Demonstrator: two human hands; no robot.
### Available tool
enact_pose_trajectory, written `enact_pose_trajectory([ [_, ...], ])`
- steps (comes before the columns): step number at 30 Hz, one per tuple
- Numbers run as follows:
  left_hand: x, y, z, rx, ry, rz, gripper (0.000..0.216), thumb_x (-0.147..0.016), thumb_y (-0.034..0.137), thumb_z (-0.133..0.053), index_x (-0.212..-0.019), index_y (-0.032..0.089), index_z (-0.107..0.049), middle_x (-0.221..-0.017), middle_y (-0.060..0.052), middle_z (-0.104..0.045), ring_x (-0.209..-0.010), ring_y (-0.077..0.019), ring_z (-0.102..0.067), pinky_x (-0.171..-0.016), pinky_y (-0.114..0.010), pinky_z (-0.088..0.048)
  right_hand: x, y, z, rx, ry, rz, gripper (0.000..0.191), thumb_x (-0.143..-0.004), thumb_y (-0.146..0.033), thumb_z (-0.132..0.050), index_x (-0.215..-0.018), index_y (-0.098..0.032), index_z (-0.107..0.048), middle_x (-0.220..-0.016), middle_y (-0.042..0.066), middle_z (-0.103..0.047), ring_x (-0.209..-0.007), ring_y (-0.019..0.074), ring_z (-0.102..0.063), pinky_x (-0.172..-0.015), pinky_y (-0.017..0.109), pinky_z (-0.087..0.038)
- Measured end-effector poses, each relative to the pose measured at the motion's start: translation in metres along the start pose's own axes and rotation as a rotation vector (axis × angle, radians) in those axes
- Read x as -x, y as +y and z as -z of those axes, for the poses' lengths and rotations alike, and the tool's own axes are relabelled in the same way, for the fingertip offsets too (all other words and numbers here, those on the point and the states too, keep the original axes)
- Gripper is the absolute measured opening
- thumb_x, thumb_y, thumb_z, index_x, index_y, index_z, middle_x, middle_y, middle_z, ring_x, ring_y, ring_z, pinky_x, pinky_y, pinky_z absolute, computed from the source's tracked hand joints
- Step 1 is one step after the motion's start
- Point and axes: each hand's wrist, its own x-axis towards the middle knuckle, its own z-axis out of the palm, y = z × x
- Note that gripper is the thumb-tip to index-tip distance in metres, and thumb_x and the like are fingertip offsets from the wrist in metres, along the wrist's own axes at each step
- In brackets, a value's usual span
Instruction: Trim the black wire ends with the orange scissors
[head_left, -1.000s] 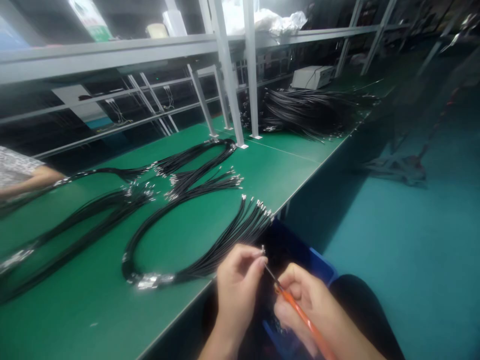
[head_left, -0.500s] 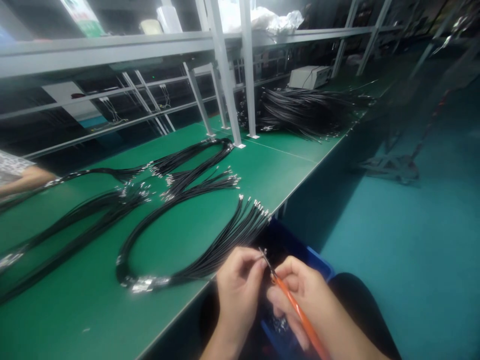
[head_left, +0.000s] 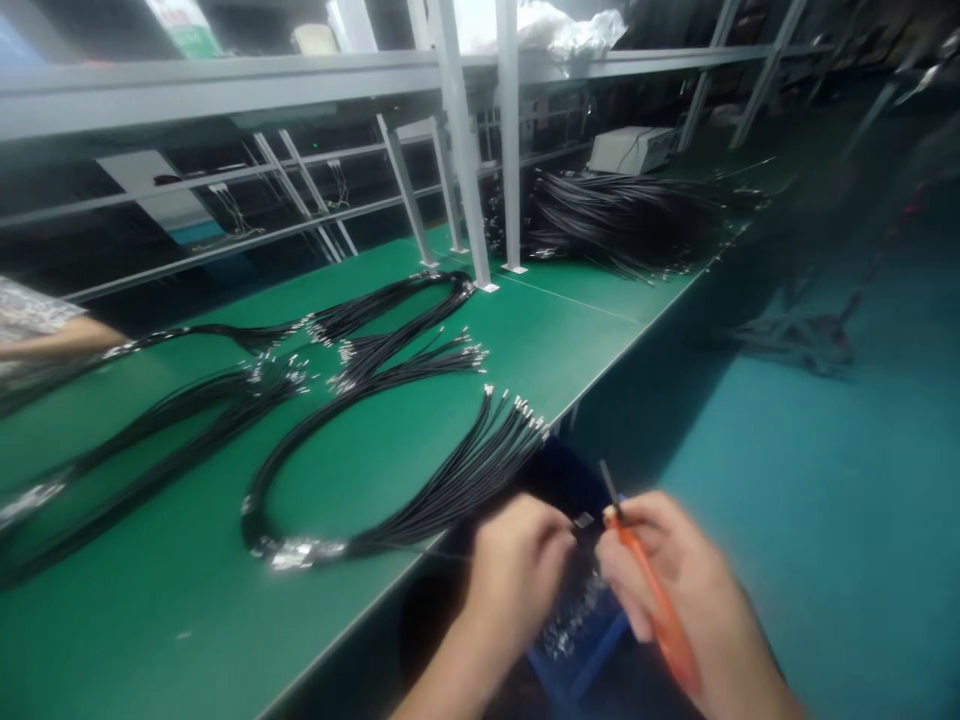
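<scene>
My left hand (head_left: 521, 565) is pinched shut on a thin black cable, whose small silver end piece (head_left: 583, 520) sticks out past the fingertips. Wrapped around an orange-handled tool (head_left: 660, 610) is my right hand (head_left: 679, 565); the tool's thin dark metal tip points up and is apart from the cable. Its exact kind is blurred. Beside the left hand, a black cable bundle (head_left: 300, 430) curves over the green table, its fanned ends carrying silver tips. Below both hands stands a blue bin (head_left: 581, 680) with small silver bits inside.
More black cable bundles (head_left: 150, 425) lie on the green table (head_left: 187, 620). Metal shelf posts (head_left: 469, 170) rise from it. A large cable pile (head_left: 622, 220) and a pale box (head_left: 632, 150) sit farther back. Another person's arm (head_left: 67, 338) rests at the far left.
My hands have moved right and apart. The tool's tip, which was at the small piece in my left fingers, is now away from it. The view has shifted slightly.
</scene>
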Motion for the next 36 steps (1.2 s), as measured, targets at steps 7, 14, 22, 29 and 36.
enact_pose_trajectory([
  [7,0.007,-0.035,0.013,-0.801,0.121,-0.027,0.007,-0.080,0.014,-0.058,-0.081,0.020,-0.061,-0.080,-0.004,-0.062,-0.073,-0.0206,-0.056,-0.062,-0.031,-0.041,-0.015,-0.005,0.012,-0.069,0.015,0.092,0.033,-0.073,-0.035,-0.073,-0.093,-0.022,-0.051,-0.060,-0.005,-0.054,-0.044,0.0082,-0.042,-0.043,0.023,-0.032],
  [14,0.001,-0.065,0.027,-0.945,0.136,-0.132,0.018,-0.084,0.009,-0.049,-0.074,0.019,-0.059,-0.074,-0.006,-0.058,-0.072,-0.0220,-0.051,-0.064,-0.034,-0.036,-0.015,-0.006,0.010,-0.163,-0.008,0.093,0.032,-0.074,-0.033,-0.073,-0.093,-0.023,-0.050,-0.063,-0.005,-0.055,-0.045,0.0075,-0.041,-0.045,0.023,-0.031],
  [22,0.004,-0.071,0.042,-0.906,0.070,-0.268,0.019,-0.084,0.009,-0.050,-0.074,0.020,-0.061,-0.072,-0.004,-0.063,-0.070,-0.0191,-0.057,-0.065,-0.031,-0.037,-0.018,-0.008,0.018,-0.196,-0.048,0.133,0.022,-0.081,-0.031,-0.066,-0.092,-0.022,-0.051,-0.064,-0.004,-0.056,-0.045,0.0065,-0.041,-0.048,0.023,-0.033],
  [29,-0.007,-0.020,0.039,-0.652,0.128,-0.026,0.021,-0.080,0.010,-0.051,-0.096,0.021,-0.057,-0.082,-0.002,-0.068,-0.073,-0.0185,-0.063,-0.066,-0.028,-0.044,-0.023,0.000,0.012,-0.280,0.043,0.143,0.032,-0.074,-0.028,-0.073,-0.099,-0.023,-0.053,-0.058,-0.008,-0.049,-0.043,0.0052,-0.038,-0.042,0.019,-0.027],
  [36,-0.026,0.032,0.019,0.037,0.009,0.021,0.009,-0.084,0.018,-0.054,-0.083,0.022,-0.063,-0.083,-0.001,-0.063,-0.077,-0.0152,-0.061,-0.068,-0.025,-0.045,-0.027,0.002,-0.005,-0.441,0.005,0.128,0.037,-0.068,-0.018,-0.075,-0.098,-0.023,-0.053,-0.072,-0.005,-0.061,-0.055,0.0085,-0.054,-0.054,0.021,-0.043],
])
